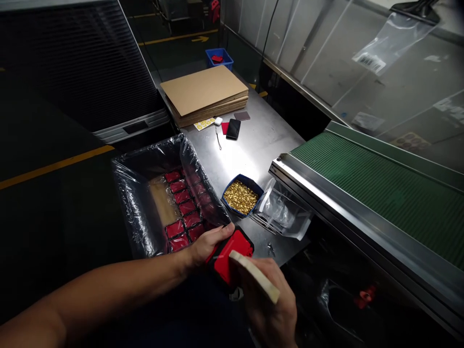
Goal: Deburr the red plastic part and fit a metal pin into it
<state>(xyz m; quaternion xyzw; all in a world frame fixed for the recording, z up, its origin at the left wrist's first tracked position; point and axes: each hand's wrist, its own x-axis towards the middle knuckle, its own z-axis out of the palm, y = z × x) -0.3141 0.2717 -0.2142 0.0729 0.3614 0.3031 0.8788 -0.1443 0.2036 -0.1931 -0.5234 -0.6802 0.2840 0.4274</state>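
Observation:
My left hand (208, 245) grips a red-and-black plastic case (225, 263) at its near left side, thumb over the upper edge. A cream-coloured flat pad (255, 276), perhaps felt or folded cloth, is in my right hand (272, 302), and one end of it lies against or just over the case's red face. Just beyond my left hand stands a plastic-lined box (145, 232) with several red-and-black pieces (186, 208) in rows on cardboard. A blue tray (232, 211) of small gold-coloured parts (241, 197) sits ahead of the case.
To the right runs a green conveyor belt (377, 193) with a metal edge. Clear plastic bags (281, 212) lie beside the blue tray. On the metal table (261, 130) are stacked cardboard sheets (205, 89), a black phone-like object (233, 129) and a sticker sheet (204, 124). A blue bin (226, 59) stands behind.

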